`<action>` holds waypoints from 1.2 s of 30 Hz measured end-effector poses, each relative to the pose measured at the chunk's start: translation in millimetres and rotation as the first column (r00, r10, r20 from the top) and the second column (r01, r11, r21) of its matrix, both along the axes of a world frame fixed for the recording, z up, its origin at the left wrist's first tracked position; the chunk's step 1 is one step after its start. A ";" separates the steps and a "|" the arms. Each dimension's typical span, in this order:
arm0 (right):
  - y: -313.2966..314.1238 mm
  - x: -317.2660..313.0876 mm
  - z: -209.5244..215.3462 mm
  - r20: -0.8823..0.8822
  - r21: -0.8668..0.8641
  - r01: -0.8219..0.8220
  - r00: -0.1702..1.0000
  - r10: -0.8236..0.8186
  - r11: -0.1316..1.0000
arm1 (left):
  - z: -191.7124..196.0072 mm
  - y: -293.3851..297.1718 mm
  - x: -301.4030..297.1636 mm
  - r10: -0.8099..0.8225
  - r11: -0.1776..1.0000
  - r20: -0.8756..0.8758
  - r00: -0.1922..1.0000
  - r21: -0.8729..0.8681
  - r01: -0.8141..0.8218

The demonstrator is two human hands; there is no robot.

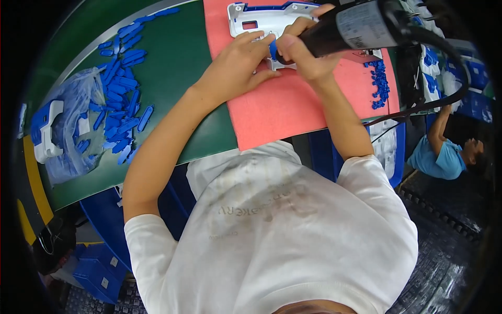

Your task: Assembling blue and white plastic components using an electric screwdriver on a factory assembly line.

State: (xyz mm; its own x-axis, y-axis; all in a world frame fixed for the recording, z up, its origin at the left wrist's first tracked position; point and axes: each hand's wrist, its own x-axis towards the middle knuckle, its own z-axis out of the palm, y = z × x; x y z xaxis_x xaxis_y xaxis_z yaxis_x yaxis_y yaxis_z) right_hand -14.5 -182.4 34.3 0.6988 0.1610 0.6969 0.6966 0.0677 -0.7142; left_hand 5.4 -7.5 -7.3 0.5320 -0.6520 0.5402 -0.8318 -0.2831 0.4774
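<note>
On the pink mat lies a white plastic housing with blue trim along its far edge. My left hand grips its near side, fingertips on top and thumb stretched along the near edge. My right hand is wrapped round a black corded electric screwdriver, which is tilted with its front end down toward the housing. Between the two hands shows a bit of blue at the tool's front end; whether it belongs to the tool or the housing I cannot tell. The tool's tip is hidden by my fingers.
Many long blue plastic pieces are heaped on the green table at left, beside a clear plastic bag and another white-and-blue housing. Small blue parts lie on the mat's right side. The tool's cable loops at right. A co-worker sits beyond.
</note>
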 end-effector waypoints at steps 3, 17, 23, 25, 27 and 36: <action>-1.3 -2.3 -1.5 -0.021 -0.072 0.082 0.996 -0.084 0.994 | -1.5 -0.8 0.9 -0.001 1.000 -0.054 0.999 0.028 0.003; -72.4 -72.8 90.1 0.022 0.554 0.058 0.996 -0.085 0.831 | 107.2 42.9 45.1 -0.261 0.836 -0.906 0.333 -0.385 -0.391; -79.4 -56.9 49.1 -0.222 0.291 0.232 0.960 -0.171 0.928 | 122.6 50.6 85.3 -0.284 0.773 -0.911 0.300 -0.403 -0.491; -79.7 -50.7 39.9 -0.215 0.243 0.284 0.948 -0.234 0.928 | 109.3 47.1 113.6 -0.101 0.843 -0.870 0.483 -0.332 -0.422; -78.6 -47.3 37.2 -0.235 0.242 0.371 0.919 -0.317 0.897 | 92.6 38.9 145.3 -0.012 0.862 -0.863 0.505 -0.265 -0.432; -102.0 -41.7 19.5 -0.302 0.198 0.568 0.811 -0.501 0.799 | 67.8 -0.2 216.0 0.471 0.859 0.092 0.877 0.176 -0.480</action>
State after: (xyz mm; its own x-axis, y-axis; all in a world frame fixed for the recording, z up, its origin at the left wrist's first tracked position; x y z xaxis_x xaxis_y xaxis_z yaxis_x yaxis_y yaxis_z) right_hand -56.2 -284.5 53.9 0.7574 -0.4529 0.4703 0.5014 -0.0579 -0.8633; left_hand 221.4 -7.7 60.5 0.7819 -0.4171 0.4633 -0.5918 -0.7302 0.3414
